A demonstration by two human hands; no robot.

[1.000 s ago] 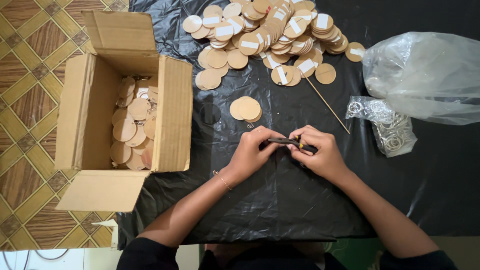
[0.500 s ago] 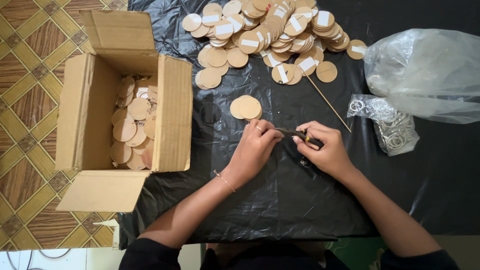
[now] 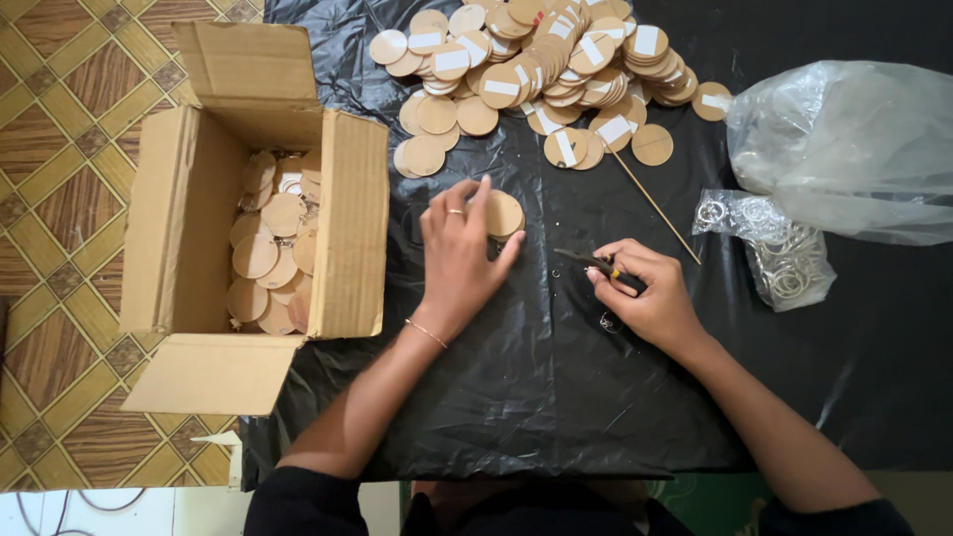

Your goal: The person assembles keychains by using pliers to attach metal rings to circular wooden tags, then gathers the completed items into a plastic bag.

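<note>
My left hand [image 3: 459, 256] lies flat with fingers spread over a small stack of round wooden discs [image 3: 504, 212] on the black plastic sheet [image 3: 556, 397], touching it. My right hand [image 3: 645, 293] grips small dark pliers [image 3: 594, 262] whose tip points left. A small metal ring [image 3: 608, 322] lies on the sheet just under that hand.
An open cardboard box [image 3: 248, 228] with several wooden discs inside stands on the left. A large heap of discs with white strips [image 3: 541, 65] is at the top. A thin wooden stick [image 3: 653, 205], a bag of metal rings [image 3: 779, 248] and a crumpled clear bag [image 3: 854, 144] are on the right.
My hands were together at the pliers. My left hand has let go and moved up and left onto the small disc stack. My right hand stays holding the pliers.
</note>
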